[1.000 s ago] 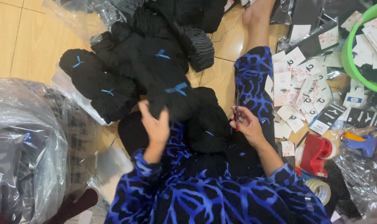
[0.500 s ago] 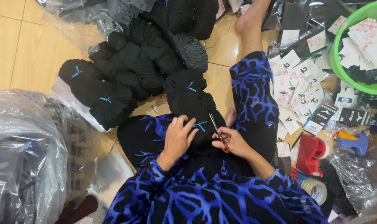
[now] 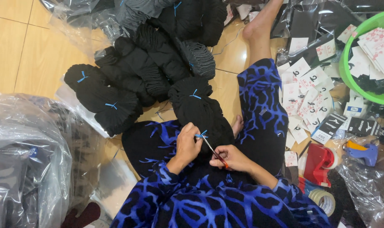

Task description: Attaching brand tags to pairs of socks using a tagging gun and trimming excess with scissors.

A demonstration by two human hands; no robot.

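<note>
A bundle of black socks (image 3: 200,109) lies across my lap, bound with blue ties. My left hand (image 3: 187,145) pinches the nearer blue tie (image 3: 201,134) at the bundle's near end. My right hand (image 3: 230,158) holds small scissors (image 3: 213,151) with red handles, the blades pointing up at that tie. I sit on the floor in blue and black patterned clothes, my bare foot (image 3: 259,23) stretched out ahead.
More tied black sock bundles (image 3: 111,105) lie heaped ahead on the wooden floor. Clear plastic bags (image 3: 27,156) sit at left. White paper tags (image 3: 304,90), a green basin (image 3: 352,63), a red tape dispenser (image 3: 321,162), a tape roll (image 3: 323,198) and a blue tagging gun (image 3: 361,152) lie at right.
My left hand pulled one sock bundle from the pile onto my lap, then took its blue tie. My right hand brought the scissors in from the right to that tie.
</note>
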